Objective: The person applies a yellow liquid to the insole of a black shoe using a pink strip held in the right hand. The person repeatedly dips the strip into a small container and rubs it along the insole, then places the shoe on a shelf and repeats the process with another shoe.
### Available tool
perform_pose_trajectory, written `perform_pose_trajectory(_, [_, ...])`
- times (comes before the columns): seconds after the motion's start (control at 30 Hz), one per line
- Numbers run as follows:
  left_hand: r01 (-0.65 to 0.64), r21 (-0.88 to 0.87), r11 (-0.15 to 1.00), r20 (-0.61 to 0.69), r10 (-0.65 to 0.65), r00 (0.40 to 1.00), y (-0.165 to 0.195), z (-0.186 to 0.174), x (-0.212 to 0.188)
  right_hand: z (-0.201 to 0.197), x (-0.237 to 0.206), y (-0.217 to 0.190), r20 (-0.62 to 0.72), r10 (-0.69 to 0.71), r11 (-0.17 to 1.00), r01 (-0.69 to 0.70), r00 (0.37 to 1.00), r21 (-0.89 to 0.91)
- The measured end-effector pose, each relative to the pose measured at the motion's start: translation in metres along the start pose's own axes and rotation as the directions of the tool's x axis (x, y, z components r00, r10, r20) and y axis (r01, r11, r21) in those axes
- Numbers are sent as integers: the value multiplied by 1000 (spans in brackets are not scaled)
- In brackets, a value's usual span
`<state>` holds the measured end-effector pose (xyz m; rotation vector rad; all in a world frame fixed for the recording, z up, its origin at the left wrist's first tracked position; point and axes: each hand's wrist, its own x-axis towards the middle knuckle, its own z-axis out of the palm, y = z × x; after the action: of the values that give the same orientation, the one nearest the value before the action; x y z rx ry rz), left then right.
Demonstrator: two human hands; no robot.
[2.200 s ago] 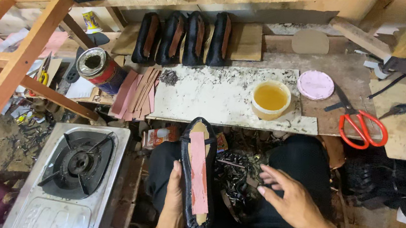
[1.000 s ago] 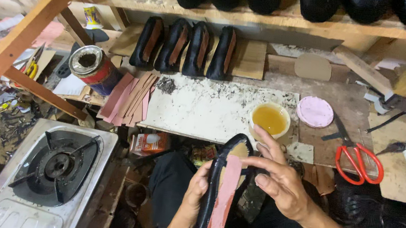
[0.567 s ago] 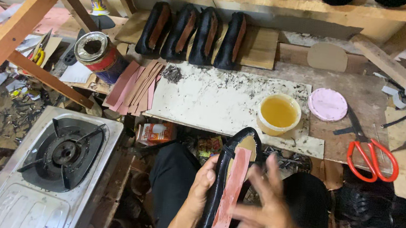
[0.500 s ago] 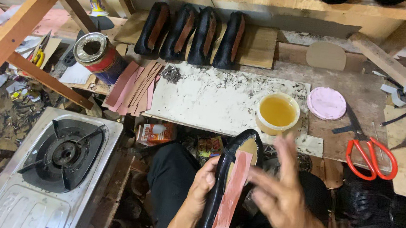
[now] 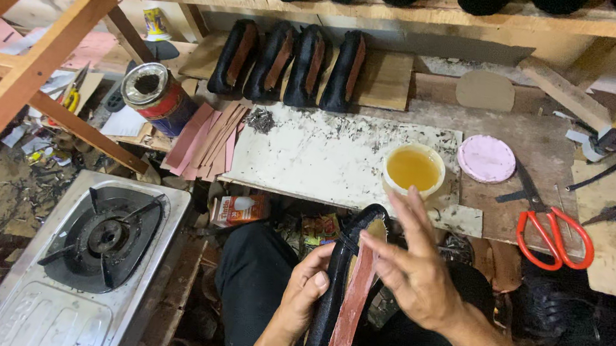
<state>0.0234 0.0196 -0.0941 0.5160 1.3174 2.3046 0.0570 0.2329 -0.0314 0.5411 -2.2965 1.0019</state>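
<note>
Left hand (image 5: 308, 290): grasping black shoe (image 5: 334, 288), sole up.
Right hand (image 5: 415, 270): released, flat over pink insole strip (image 5: 352, 305).
Risk: glue cup (image 5: 413, 172) at 12 o'clock (close) could tip; strip may skew.

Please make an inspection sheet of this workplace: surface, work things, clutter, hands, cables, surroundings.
Surface: white work board, stained with dark specks.
Work things: black shoe held sole up, a reddish insole strip lying along it; cup of yellow liquid on the board.
Clutter: red-handled scissors, pink lid, open tin can, stack of pink strips, small pile of nails.
Hands: left hand grips the shoe's side; right hand open, fingers spread over the strip.
Cables: nothing seen.
Surroundings: gas stove at left, four black shoes in a row behind the board, wooden frame.
</note>
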Motion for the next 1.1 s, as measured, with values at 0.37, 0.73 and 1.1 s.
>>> perform_pose_trajectory(0.37, [61, -253, 966, -273, -132, 953, -1, 1, -14, -41, 37, 42, 68, 200, 887, -151, 977, -437])
perform_pose_trajectory(0.73, [141, -273, 951, -255, -213, 943, 7, -37, 25, -34, 75, 112, 35, 235, 855, -189, 971, -482])
perform_pose_trajectory(1.1, [87, -256, 963, -163, -132, 978, 2, -17, 67, 13, 44, 64, 93, 286, 898, -301, 954, 320])
